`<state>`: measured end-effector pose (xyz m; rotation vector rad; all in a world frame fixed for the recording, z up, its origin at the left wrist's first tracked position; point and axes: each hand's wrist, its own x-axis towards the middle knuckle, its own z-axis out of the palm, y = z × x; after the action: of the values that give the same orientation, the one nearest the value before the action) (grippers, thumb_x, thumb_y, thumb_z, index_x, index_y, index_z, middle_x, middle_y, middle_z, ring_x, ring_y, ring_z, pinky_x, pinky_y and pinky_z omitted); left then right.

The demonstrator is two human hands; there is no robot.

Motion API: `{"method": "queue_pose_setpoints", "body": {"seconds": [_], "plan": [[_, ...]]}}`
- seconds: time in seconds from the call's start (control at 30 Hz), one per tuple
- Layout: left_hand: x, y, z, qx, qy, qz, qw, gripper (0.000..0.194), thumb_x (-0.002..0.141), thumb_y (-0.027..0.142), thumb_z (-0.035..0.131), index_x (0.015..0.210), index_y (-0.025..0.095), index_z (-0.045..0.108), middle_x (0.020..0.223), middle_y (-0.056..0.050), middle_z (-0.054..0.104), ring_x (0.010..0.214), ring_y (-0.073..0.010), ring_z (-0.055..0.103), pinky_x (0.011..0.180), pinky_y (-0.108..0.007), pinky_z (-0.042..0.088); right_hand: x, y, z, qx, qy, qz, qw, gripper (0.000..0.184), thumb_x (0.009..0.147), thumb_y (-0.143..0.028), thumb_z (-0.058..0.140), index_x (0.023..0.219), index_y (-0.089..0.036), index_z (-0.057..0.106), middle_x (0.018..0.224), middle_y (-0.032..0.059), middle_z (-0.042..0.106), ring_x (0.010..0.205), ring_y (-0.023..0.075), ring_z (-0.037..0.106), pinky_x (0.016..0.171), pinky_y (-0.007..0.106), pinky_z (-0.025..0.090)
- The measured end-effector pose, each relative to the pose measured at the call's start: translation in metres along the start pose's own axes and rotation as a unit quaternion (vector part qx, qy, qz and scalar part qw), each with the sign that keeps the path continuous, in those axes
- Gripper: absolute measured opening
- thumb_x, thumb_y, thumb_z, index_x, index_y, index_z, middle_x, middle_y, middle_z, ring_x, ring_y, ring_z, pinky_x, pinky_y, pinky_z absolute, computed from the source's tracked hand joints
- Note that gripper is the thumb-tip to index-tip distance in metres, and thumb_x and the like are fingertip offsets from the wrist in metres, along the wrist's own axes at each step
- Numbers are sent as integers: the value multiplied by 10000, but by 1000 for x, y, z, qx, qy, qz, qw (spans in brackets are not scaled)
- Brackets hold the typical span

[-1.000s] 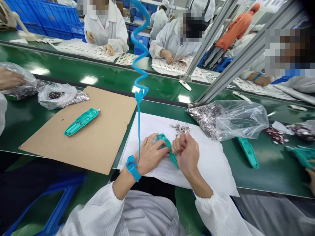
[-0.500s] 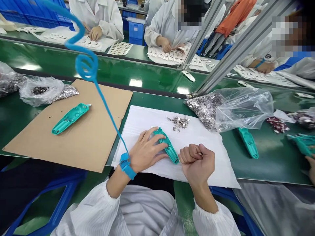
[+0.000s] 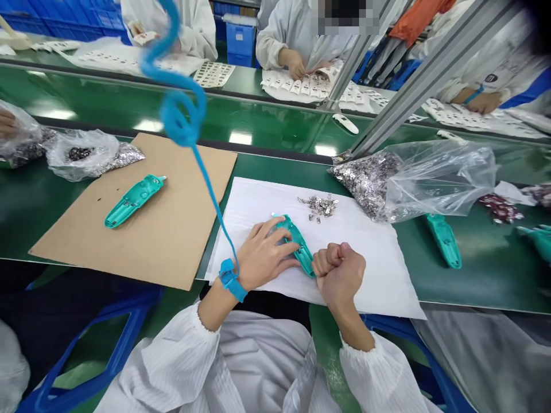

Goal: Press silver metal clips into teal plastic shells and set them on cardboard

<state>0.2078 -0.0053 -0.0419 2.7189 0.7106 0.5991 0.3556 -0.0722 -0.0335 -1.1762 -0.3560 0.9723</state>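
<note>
A teal plastic housing half lies slantwise on a white sheet, hollow side up. My left hand is curled over it from the left and grips it against the sheet; the fingers cover part of its upper half. My right hand is closed in a fist at the housing's lower end, the finger side touching or nearly touching it. Whatever the fist may hold is hidden. Beyond both hands, a loose pile of small metal pieces rests on the sheet.
A similar housing lies on a cardboard sheet at left, another at right. A clear bag of metal pieces stands behind the sheet. A blue coiled cord runs to my left wrist strap. Metal posts and co-workers are beyond.
The whole view has shifted slightly. My right fist has moved a little left, closer against the housing's lower end. My left hand keeps its grip. Another person's hand now shows at the far left.
</note>
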Motion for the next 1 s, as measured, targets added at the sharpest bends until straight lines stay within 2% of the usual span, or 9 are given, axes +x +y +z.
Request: {"method": "queue_pose_setpoints", "body": {"seconds": [0.1,0.37,0.53,0.77,1.0], "plan": [[-1,1,0,4,7,1,1000,294,939,451,537,1088,245,685,1115,-73,646,1353,-301,386,1024,-451,403,1,-1,1,-15,-14,6,1000,414,797,-357,479,458,-233,275,412,-99,134,362,64,91,336,209,107],[-4,0,4,9,28,11,1000,324,928,497,527,1057,252,695,1087,-73,626,1317,-286,420,1041,-441,388,-7,-9,-9,73,-90,-31,993,457,790,-394,475,457,-228,210,415,-95,81,367,71,74,336,222,139],[-3,-1,5,3,15,4,1000,336,908,517,544,1038,250,701,1080,-68,622,1290,-287,434,1038,-443,371,-12,-4,-9,68,-94,-25,993,466,790,-398,479,456,-222,205,415,-91,76,366,73,66,333,224,128],[-3,-1,3,1,3,9,1000,344,911,519,535,1037,245,700,1064,-72,615,1208,-271,472,940,-410,401,-15,-3,-10,47,-106,-38,992,476,793,-411,470,452,-218,199,415,-86,81,365,75,83,338,227,142],[-3,-3,5,8,-4,18,1000,306,892,488,589,1053,246,687,1057,-69,599,1177,-280,467,905,-410,412,-15,10,-10,-14,-61,-79,995,433,817,-363,433,465,-232,217,419,-92,96,365,73,102,362,230,127]]}}
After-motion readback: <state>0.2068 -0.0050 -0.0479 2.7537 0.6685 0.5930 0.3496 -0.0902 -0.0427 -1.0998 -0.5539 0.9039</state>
